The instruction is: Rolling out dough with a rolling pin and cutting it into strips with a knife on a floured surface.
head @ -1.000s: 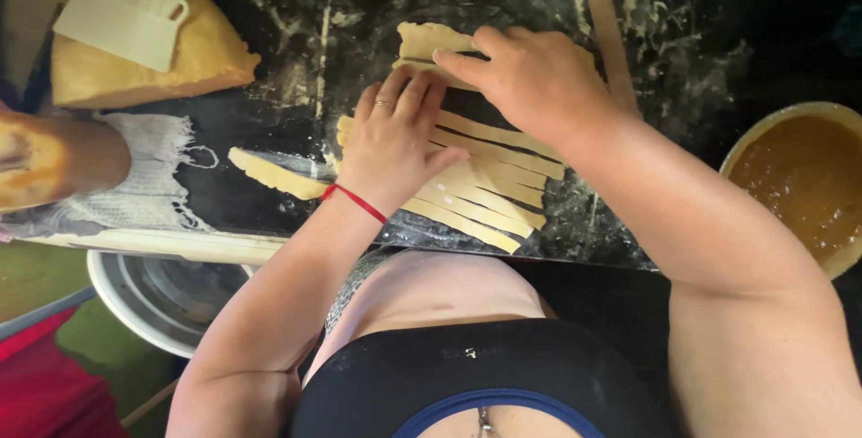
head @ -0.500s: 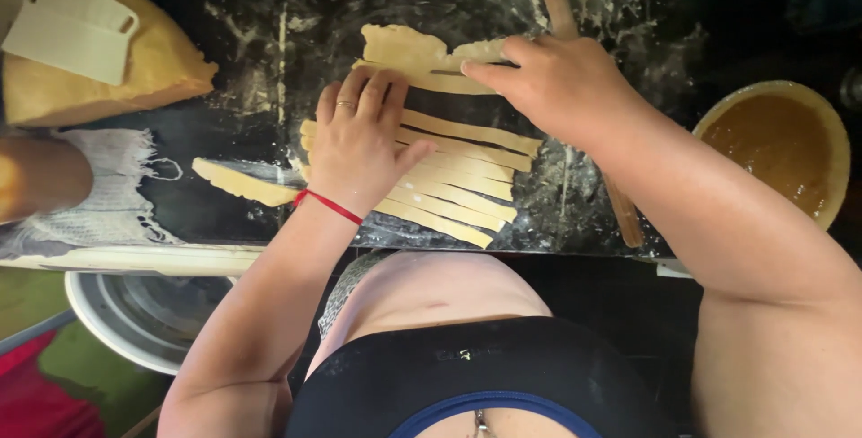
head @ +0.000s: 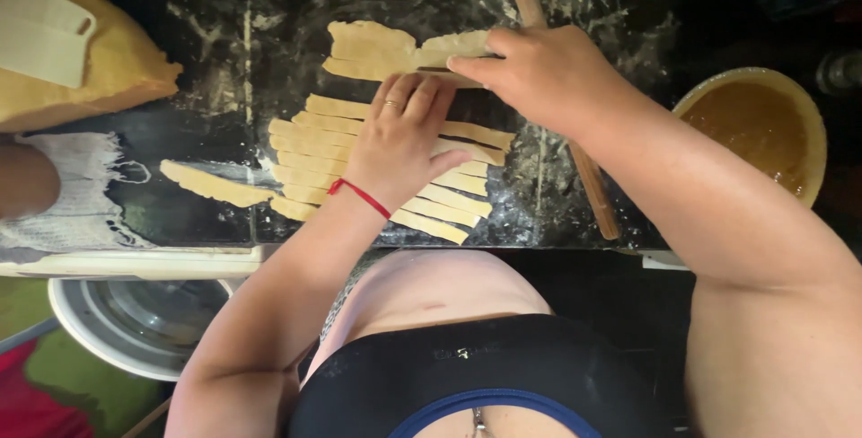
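Note:
Several cut dough strips [head: 449,200] lie side by side on a dark, floured counter [head: 197,124]. My left hand [head: 404,142], with a red string at the wrist, rests flat on them, palm down and holding nothing. Just beyond lies an uncut piece of rolled dough [head: 368,48]. My right hand [head: 539,74] is curled at its near edge, fingertips pressed to the dough right above my left fingers. A thin dark line runs under those fingertips. Whether the hand holds a blade is hidden.
A wooden rolling pin [head: 593,187] lies under my right forearm. To the right stands a bowl of amber filling [head: 763,124]. At far left are a dough block [head: 126,74] with a white scraper [head: 45,43], a white cloth [head: 81,196] and one loose strip [head: 215,185]. A metal bowl [head: 135,321] sits below the counter edge.
Both hands stay on the dough. My left fingers have crept a little up toward my right fingertips, and the view has shifted slightly.

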